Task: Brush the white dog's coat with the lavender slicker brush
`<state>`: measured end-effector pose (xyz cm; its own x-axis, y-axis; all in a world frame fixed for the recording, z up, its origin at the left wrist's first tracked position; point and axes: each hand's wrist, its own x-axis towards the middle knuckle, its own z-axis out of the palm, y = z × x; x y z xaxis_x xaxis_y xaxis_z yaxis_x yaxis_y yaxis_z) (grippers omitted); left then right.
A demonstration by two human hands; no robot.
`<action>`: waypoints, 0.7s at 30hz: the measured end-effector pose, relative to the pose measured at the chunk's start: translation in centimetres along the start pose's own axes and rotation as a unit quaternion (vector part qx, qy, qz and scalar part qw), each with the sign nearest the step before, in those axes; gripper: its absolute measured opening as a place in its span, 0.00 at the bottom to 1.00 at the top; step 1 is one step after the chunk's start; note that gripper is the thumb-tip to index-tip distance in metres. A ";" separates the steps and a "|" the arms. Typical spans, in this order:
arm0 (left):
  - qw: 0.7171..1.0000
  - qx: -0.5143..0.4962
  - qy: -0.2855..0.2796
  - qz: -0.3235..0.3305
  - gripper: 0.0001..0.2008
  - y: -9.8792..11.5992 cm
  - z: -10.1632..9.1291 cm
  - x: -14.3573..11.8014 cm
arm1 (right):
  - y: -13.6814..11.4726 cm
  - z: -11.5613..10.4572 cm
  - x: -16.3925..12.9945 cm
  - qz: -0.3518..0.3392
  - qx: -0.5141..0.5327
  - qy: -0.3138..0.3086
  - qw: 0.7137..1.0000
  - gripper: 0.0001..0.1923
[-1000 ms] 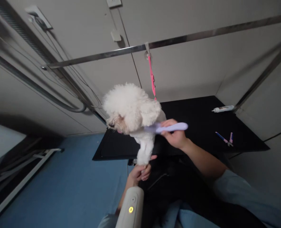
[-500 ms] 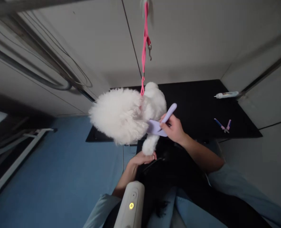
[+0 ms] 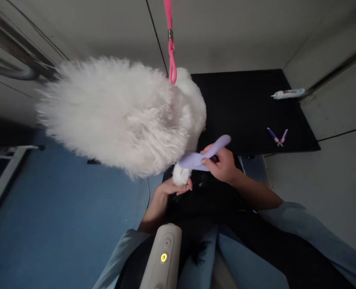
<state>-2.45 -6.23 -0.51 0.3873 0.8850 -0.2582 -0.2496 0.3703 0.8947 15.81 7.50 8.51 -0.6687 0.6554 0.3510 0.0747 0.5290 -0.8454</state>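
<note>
Apparently mid-groom, the white dog [image 3: 120,116] stands at the black table's [image 3: 250,112] near edge, left hand [image 3: 173,186] gripping its front paw while right hand [image 3: 223,164] presses a lilac brush [image 3: 203,154] to that leg, fluffy coat mostly done.

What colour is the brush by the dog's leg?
Pale purple: the brush in the right hand, seen in the head view.

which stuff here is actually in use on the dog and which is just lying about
In use:
- white dog, clipped to the pink leash
- lilac brush gripped in the right hand, against the fur
- left hand holding the dog's paw

Lying about:
- white tube on the black table
- nail clippers on the table
</note>
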 end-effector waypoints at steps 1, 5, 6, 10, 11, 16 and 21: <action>1.000 0.004 -0.005 -0.002 0.23 0.0 0.0 0.0 | 0.1 0.0 -0.2 -0.015 -0.001 0.012 1.000 0.10; 0.999 0.037 0.013 -0.007 0.26 0.3 0.3 -0.1 | 0.3 -0.3 -0.4 -0.045 0.011 -0.079 0.996 0.09; 0.999 0.040 0.026 -0.001 0.24 0.4 0.5 -0.1 | 0.3 -0.5 -0.4 -0.022 -0.003 -0.059 0.998 0.09; 0.997 0.038 0.069 0.028 0.21 0.6 1.2 -0.3 | 0.0 -1.3 -0.4 0.011 -0.006 0.019 1.000 0.09; 0.996 0.041 0.074 0.034 0.20 0.7 1.4 -0.2 | -0.2 -1.4 -0.3 0.008 0.012 -0.024 1.000 0.10; 0.988 -0.001 0.123 0.091 0.23 1.6 1.1 0.9 | -0.6 -1.6 0.8 0.027 0.012 0.085 0.996 0.09; 0.994 0.026 0.086 0.064 0.23 1.8 0.8 1.0 | -0.6 -1.3 1.6 0.053 0.064 -0.053 0.995 0.09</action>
<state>-1.81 -4.93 1.15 0.1959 0.9609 -0.1954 -0.2400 0.2402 0.9406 15.68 8.92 10.07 -0.7375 0.6389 0.2186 0.0581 0.3826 -0.9221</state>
